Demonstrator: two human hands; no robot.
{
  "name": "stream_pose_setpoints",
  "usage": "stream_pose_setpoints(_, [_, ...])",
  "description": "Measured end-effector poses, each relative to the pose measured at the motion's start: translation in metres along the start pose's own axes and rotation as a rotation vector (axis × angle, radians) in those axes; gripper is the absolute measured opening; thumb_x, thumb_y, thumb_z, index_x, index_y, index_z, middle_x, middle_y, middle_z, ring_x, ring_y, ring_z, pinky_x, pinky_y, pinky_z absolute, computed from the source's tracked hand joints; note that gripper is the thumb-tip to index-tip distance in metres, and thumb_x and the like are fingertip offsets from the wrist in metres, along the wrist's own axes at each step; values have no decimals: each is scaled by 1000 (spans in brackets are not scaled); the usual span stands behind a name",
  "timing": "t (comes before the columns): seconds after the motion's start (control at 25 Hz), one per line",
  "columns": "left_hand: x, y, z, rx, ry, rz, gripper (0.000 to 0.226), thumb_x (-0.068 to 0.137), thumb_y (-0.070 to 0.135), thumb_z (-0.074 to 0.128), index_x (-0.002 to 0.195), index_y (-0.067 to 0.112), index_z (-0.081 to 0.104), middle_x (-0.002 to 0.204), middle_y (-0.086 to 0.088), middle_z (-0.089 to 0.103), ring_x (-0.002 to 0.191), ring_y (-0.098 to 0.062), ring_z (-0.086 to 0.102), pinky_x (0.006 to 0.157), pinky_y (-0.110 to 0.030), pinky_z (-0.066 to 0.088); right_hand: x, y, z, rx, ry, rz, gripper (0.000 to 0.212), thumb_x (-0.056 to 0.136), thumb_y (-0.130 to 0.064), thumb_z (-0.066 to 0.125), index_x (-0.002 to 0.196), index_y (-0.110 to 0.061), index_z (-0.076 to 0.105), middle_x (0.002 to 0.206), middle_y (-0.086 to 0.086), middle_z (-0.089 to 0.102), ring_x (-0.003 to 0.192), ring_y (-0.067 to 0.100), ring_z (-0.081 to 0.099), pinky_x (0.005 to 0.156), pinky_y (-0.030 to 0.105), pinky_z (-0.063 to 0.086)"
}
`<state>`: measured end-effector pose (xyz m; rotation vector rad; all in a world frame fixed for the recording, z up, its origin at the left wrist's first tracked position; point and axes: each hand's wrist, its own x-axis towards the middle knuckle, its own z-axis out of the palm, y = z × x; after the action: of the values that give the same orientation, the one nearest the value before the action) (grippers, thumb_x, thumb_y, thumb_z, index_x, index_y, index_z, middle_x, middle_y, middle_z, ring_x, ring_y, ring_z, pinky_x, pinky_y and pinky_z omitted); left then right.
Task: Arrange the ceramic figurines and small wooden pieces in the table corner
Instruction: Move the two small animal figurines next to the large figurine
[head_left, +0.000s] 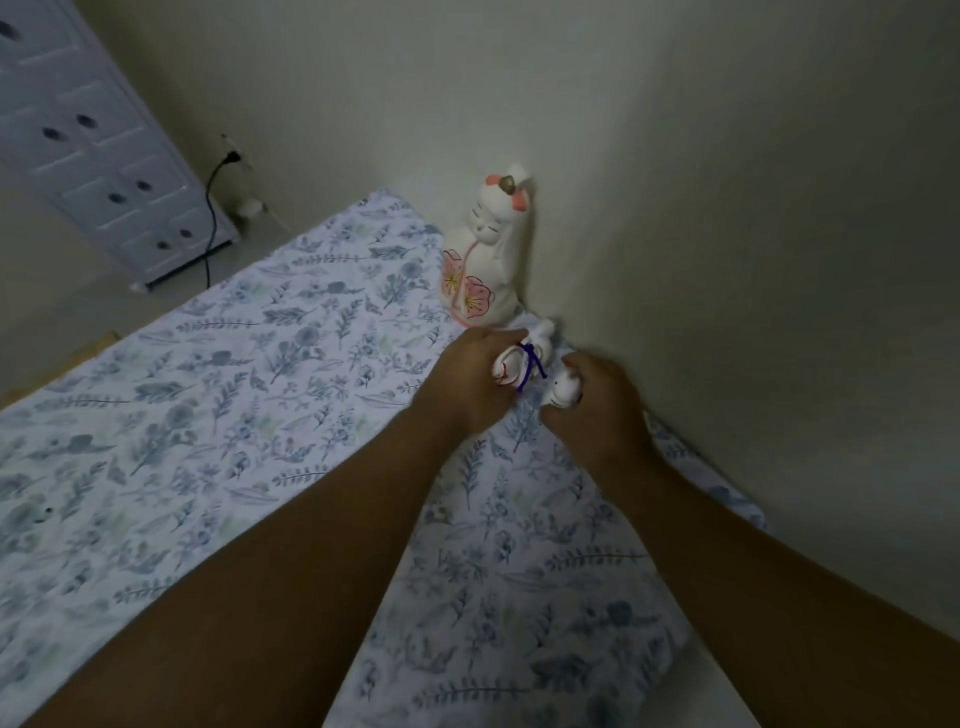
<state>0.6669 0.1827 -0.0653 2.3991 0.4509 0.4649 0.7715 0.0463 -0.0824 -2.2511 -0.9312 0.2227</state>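
Left grip: the left hand (470, 379) is closed around a small white figurine (506, 370) tied with a purple cord (531, 367).
Right grip: the right hand (597, 402) is clamped on a second small white piece (563, 391), just beside the first.
Beyond the grips: a tall ceramic figurine (480, 260) stands upright against the wall (727, 208).
Right of the grips: wall close, little room.
Left of the grips: open floral-covered table (234, 389), its far edge well apart.

Three ceramic figurines (475, 260), two hands (465, 382).
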Motion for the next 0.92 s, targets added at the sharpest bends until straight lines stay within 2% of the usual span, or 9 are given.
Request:
stream_pose_setpoints(0.12, [14,-1,6,-72,19,-36,12,83,13,75,93,9,70,87,-4,71,79,-18,65,70,-34,52,8,11,7,22,15,-2,23,70,-4,74,91,-1,65,89,16,67,85,32,63,74,36,52])
stream_pose_setpoints(0.24, [13,-2,10,-115,32,-117,43,75,8,80,116,10,68,107,7,69,91,0,60,78,-7,45,8,17,10,23,8,-5,42,64,-5,79,103,-3,65,99,15,66,95,32,62,82,37,52])
stream_pose_setpoints(0.32, [11,-1,11,-120,58,-160,46,74,5,80,117,9,66,103,4,70,87,2,56,74,-8,44,5,20,12,15,1,-33,46,62,-5,79,105,-3,64,102,15,65,98,32,61,84,40,53])
stream_pose_setpoints(0.4, [10,-1,11,-112,101,-152,40,71,4,81,110,7,69,99,-5,74,82,3,55,73,-10,46,3,21,13,29,11,-55,45,63,-3,78,105,-2,63,102,14,63,97,30,60,84,36,53])
stream_pose_setpoints(0.48, [9,-1,10,-109,122,-167,41,70,5,83,109,7,71,99,-6,75,82,5,53,71,4,38,2,17,13,52,12,-23,48,65,-1,80,109,-2,62,108,15,62,100,28,60,84,29,49])
stream_pose_setpoints(0.56, [8,0,9,-108,123,-191,42,69,6,84,110,9,71,98,-5,75,83,6,53,69,8,34,1,16,13,47,24,2,49,64,-1,81,109,-2,62,110,16,60,101,28,60,82,27,47])
stream_pose_setpoints(0.68, [5,1,7,-103,93,-207,39,71,10,83,108,15,72,96,1,75,82,0,62,70,3,40,1,14,15,33,27,22,48,64,-2,81,107,-2,62,110,16,59,99,30,60,80,31,49])
stream_pose_setpoints(0.8, [1,1,5,-92,74,-212,39,72,14,83,109,15,72,97,1,76,86,-10,68,76,-19,52,-4,13,18,-9,20,21,42,63,-6,79,101,-5,61,103,13,60,94,29,58,73,29,45])
stream_pose_setpoints(0.92, [-4,2,4,-80,74,-226,44,69,13,84,111,15,72,100,-1,76,88,-13,69,78,-25,54,-11,10,22,-20,-1,29,45,62,-8,82,102,-6,62,103,13,60,95,29,58,73,28,42])
